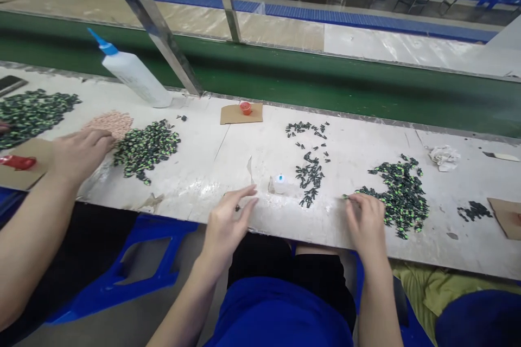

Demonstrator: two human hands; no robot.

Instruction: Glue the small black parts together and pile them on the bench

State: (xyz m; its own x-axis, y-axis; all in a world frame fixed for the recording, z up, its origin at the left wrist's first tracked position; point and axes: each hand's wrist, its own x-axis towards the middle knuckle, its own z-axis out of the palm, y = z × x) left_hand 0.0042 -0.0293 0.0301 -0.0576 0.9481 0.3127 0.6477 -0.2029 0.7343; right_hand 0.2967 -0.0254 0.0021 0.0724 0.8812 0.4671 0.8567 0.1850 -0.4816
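Observation:
My left hand [228, 221] hovers at the table's near edge, its fingers curled. A small dark piece [237, 207] shows inside the curled fingers, too small to make out fully. My right hand [369, 222] pinches a small black-and-green piece [345, 196] between thumb and fingertips. It is beside a heap of black-and-green pieces [405, 195]. Between my hands lies a loose group of small black pieces [311, 171]. Left of this group stands a small white container [280, 184] with a blue spot on top, close to my left fingertips.
A red cup [245, 108] sits on cardboard [230, 114] behind. At left a co-worker's hand [83, 152] touches pink pieces [112, 123] near another black-and-green heap [148, 146]. A white bottle [138, 78] leans by a metal post. Crumpled tissue [445, 157] lies right, before a green belt [325, 78].

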